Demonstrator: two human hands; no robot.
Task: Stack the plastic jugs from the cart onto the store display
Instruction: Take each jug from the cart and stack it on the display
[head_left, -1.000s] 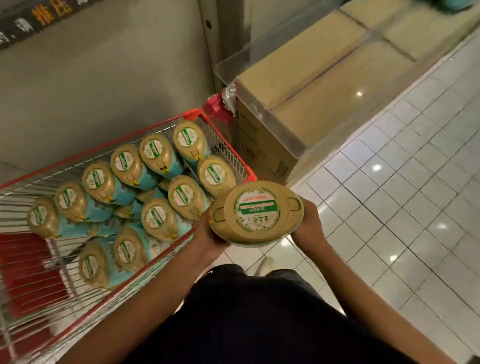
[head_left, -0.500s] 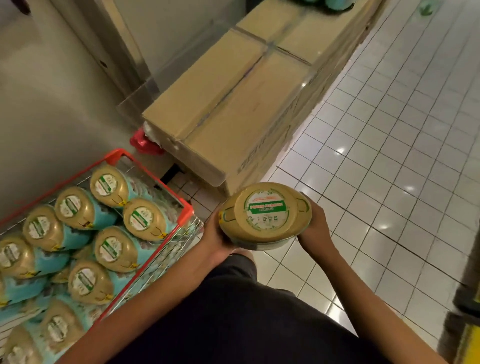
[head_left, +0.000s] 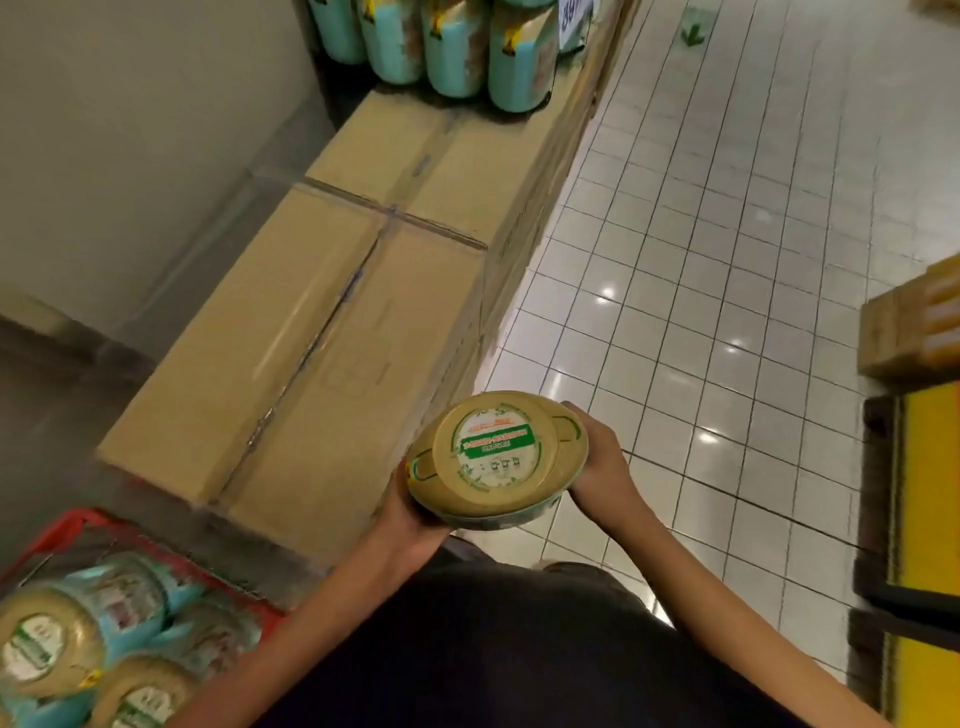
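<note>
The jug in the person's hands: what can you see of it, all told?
The jug shows its oval tan top, plastic by its look, with a round white-and-green label and a sliver of teal body below. It is held with that top facing the camera, clear of the cardboard boxes. The left hand and right hand grip its opposite sides.

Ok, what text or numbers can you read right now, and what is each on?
Round tan-topped plastic jug gripped by the left hand and right hand: green band and red line of print, too blurred to read.
White price card at the edge of the brown cardboard boxes: perhaps "39", cut off by the frame edge.
Teal plastic jugs in the red wire cart: labels too blurred to read.
</note>
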